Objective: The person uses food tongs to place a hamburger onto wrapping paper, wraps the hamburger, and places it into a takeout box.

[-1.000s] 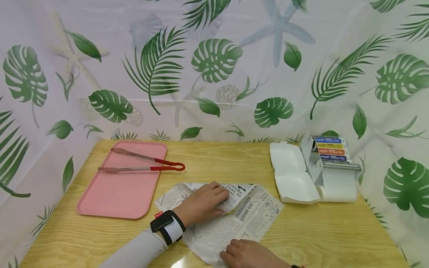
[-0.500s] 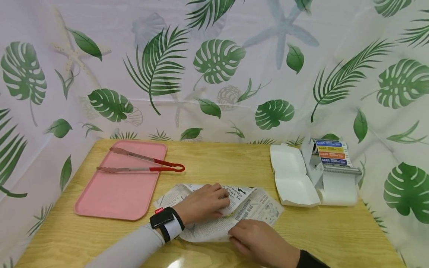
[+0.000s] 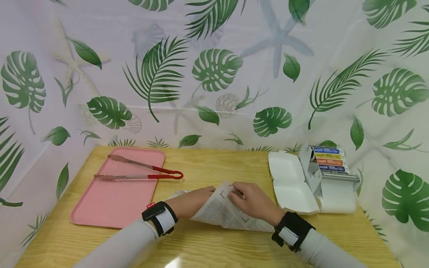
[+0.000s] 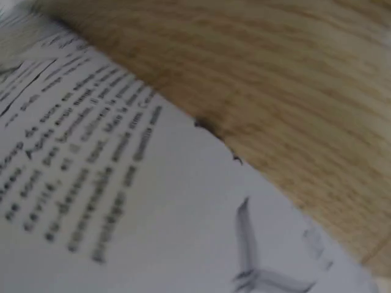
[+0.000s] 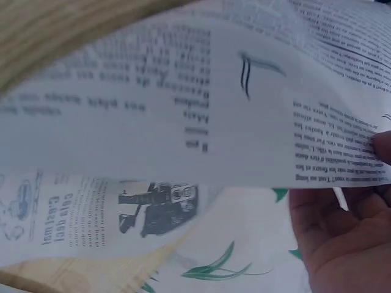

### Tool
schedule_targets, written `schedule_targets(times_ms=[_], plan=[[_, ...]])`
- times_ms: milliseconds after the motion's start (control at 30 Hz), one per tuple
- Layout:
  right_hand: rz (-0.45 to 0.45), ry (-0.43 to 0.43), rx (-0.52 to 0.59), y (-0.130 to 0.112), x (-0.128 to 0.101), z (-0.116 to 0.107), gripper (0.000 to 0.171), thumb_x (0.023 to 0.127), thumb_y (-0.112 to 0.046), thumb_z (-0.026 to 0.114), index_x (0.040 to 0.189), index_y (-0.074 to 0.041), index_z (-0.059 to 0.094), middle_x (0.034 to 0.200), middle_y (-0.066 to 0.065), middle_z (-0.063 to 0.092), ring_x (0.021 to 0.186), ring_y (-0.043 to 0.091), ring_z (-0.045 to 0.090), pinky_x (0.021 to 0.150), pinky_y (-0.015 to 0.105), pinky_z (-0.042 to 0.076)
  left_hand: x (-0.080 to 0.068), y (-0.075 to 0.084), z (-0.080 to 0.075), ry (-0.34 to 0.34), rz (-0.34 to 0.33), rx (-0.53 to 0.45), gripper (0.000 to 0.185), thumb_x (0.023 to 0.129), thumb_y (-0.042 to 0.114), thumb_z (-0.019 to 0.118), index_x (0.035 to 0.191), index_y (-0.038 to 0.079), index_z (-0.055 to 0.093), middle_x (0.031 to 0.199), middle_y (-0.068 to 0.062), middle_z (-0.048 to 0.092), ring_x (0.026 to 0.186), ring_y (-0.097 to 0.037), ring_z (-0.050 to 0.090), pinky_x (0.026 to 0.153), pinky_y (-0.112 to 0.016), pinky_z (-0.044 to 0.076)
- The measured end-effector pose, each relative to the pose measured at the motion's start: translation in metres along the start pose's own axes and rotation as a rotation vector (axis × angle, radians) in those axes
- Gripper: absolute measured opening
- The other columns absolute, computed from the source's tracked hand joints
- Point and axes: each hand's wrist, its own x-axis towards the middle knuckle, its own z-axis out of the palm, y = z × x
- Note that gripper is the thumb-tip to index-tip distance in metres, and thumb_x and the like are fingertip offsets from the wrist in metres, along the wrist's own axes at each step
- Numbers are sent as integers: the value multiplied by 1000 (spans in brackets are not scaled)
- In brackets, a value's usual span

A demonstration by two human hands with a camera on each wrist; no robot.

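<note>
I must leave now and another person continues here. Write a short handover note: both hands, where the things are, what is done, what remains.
Left hand: rests on the table under the raised newsprint paper; its grip is hidden.
Right hand: pinches the paper's near flap and holds it folded up over the middle.
Elsewhere: tongs lie on the pink tray, left; white clamshell box lies open, right, beside the label dispenser.
Done: one flap folded over.
Left, probably: finish the folds, then put the wrap into the box.

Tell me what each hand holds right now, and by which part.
The right hand pinches the printed paper by its raised far edge. The left hand lies under that flap; its grip is hidden.
</note>
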Motion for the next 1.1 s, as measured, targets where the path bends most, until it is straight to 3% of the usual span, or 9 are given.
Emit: schedule_targets(times_ms=[167, 333, 467, 533, 633, 767, 833, 933, 1100], plan=[[125, -55, 3, 13, 15, 6, 26, 103, -13, 59, 80, -12, 49, 66, -4, 40, 57, 7, 42, 54, 24, 35, -5, -9, -9, 36, -52, -167, 28, 102, 20, 62, 130, 18, 68, 125, 4, 66, 115, -6, 60, 99, -29, 48], [232, -121, 12, 20, 27, 10, 22, 105, -15, 56, 84, -10, 52, 68, -2, 41, 60, 12, 46, 56, 26, 37, -9, -8, -11, 217, -199, -280, 18, 109, 12, 47, 118, 12, 63, 110, 0, 67, 95, -11, 62, 83, -31, 50], [266, -157, -12, 24, 34, 16, 21, 105, -18, 57, 87, -9, 54, 70, -1, 41, 62, 12, 46, 57, 26, 36, -10, -3, -8, 309, -301, -322, 23, 110, 24, 47, 125, 8, 56, 118, -7, 63, 102, -19, 59, 86, -38, 49], [280, -172, -27, 27, 36, 18, 20, 105, -19, 58, 88, -9, 55, 70, -1, 43, 61, 13, 47, 56, 26, 36, -9, 3, -5, 274, -329, -227, 40, 107, 36, 53, 134, 8, 53, 130, -9, 59, 115, -23, 57, 96, -42, 48], [311, -190, -46, 29, 40, 21, 20, 105, -20, 57, 90, -8, 57, 70, 0, 46, 61, 13, 47, 56, 26, 37, -7, 13, 1, 181, -344, 20, 68, 98, 54, 60, 146, 8, 48, 147, -13, 48, 132, -30, 49, 106, -50, 43], [370, -223, -68, 32, 45, 27, 21, 106, -22, 57, 91, -7, 60, 72, 2, 50, 64, 14, 49, 57, 27, 38, -7, 23, 12, 87, -365, 303, 83, 93, 67, 57, 152, 10, 45, 160, -17, 32, 138, -37, 44, 108, -55, 41], [398, -241, -78, 32, 47, 30, 22, 106, -23, 57, 91, -7, 60, 73, 2, 52, 64, 15, 50, 58, 27, 38, -7, 27, 16, 58, -376, 381, 83, 93, 68, 53, 153, 10, 45, 162, -16, 31, 139, -36, 43, 109, -54, 40], [436, -253, -89, 33, 48, 36, 23, 106, -25, 57, 91, -7, 60, 74, 3, 53, 65, 16, 50, 58, 27, 39, -7, 32, 18, 40, -377, 451, 81, 95, 68, 50, 152, 9, 46, 157, -11, 41, 139, -31, 44, 112, -52, 37], [433, -202, -99, 30, 47, 39, 17, 104, -22, 60, 105, -5, 59, 81, 5, 56, 70, 19, 53, 62, 30, 41, -3, 32, 15, 29, -365, 459, 79, 95, 65, 57, 149, 8, 48, 144, -9, 55, 133, -29, 49, 112, -50, 37]])
